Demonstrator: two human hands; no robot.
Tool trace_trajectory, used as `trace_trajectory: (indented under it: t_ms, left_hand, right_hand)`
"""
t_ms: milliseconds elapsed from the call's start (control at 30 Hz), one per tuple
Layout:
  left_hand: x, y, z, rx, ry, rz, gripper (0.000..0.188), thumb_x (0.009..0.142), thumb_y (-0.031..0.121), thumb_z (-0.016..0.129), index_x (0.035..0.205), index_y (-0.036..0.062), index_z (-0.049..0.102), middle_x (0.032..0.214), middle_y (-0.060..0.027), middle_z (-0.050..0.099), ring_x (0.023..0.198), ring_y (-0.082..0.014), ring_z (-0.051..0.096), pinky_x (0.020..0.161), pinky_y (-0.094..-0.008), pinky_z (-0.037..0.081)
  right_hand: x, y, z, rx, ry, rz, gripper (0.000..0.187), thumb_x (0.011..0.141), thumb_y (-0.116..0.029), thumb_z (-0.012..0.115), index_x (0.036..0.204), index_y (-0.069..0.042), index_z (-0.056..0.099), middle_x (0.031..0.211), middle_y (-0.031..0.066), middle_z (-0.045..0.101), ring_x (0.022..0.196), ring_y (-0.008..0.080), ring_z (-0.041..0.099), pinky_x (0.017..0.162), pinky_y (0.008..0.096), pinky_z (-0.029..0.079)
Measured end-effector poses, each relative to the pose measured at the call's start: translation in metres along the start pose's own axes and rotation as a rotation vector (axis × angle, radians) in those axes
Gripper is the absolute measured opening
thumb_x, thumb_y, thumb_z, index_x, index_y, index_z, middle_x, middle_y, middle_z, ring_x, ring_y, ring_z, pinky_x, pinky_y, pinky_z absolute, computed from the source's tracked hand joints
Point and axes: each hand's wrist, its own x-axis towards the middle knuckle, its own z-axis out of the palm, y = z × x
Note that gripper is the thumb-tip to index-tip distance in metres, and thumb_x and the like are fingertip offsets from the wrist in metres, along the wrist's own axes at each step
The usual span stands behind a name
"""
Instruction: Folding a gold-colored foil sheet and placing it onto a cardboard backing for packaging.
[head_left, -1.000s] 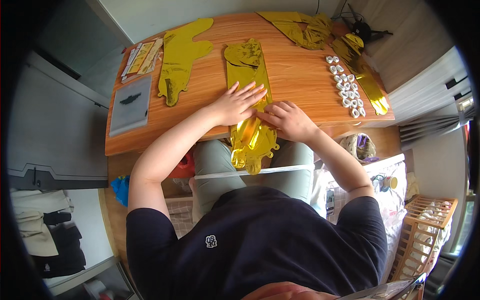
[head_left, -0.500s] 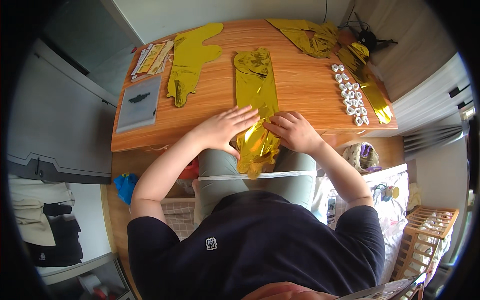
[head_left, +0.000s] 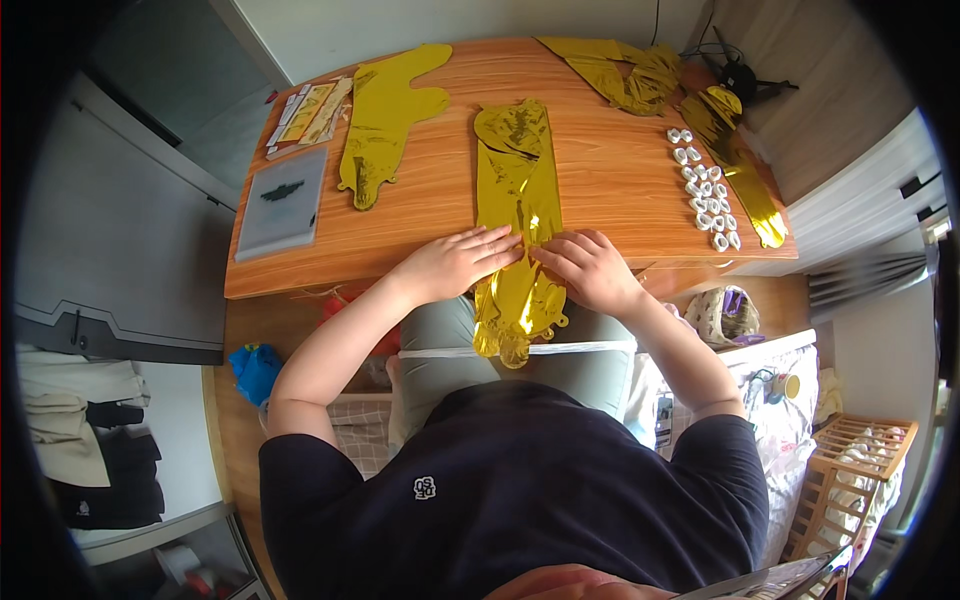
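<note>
A flat gold foil balloon (head_left: pixel 515 190) lies lengthwise in front of me. Its near end hangs past the table's front edge, above my lap. At that edge, my left hand (head_left: pixel 455 263) comes in from the left with its fingers together, the tips on the middle of the foil. My right hand (head_left: pixel 590 268) meets it from the right, with bent fingers gripping the foil beside the left fingertips. Creases run through the shiny sheet between the hands. Both thumbs are hidden.
Another flat gold balloon (head_left: pixel 380 125) lies left, near papers (head_left: pixel 308 112) and a clear plastic sleeve (head_left: pixel 282 205). More gold foil balloons (head_left: pixel 635 80) (head_left: pixel 745 185) lie far right, beside several small white rolls (head_left: pixel 705 190). A black stand-like object (head_left: pixel 740 75) occupies the back right corner.
My left hand has drawn its thumb in and brought its fingers together on the foil. The right hand has barely shifted. The balloon's near end now hangs flatter and slightly lower.
</note>
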Motion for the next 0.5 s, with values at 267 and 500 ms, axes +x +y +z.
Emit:
trace_trajectory:
  t_ms: [267,500]
  left_hand:
    - [-0.001,0.0,0.0,0.002,0.024,0.0,0.05,0.103,0.016,0.046,0.153,0.0158,0.049,0.158,-0.0075,0.049,0.147,-0.0252,0.045,0.122,-0.0467,0.038]
    - [0.001,-0.002,-0.007,-0.078,0.0,0.009,0.057,0.096,0.005,0.055,0.152,0.0149,0.05,0.158,-0.0079,0.05,0.149,-0.0252,0.042,0.123,-0.0471,0.036]
  right_hand:
    - [0.001,0.002,-0.001,-0.004,0.052,0.011,0.048,0.084,-0.016,0.077,0.131,-0.014,0.067,0.118,0.0041,0.067,0.106,0.024,0.066,0.091,0.0375,0.053]
    - [0.0,0.016,0.01,0.139,0.018,-0.198,0.035,0.088,-0.014,0.07,0.123,-0.01,0.07,0.123,0.007,0.069,0.114,0.0249,0.067,0.093,0.0386,0.056]
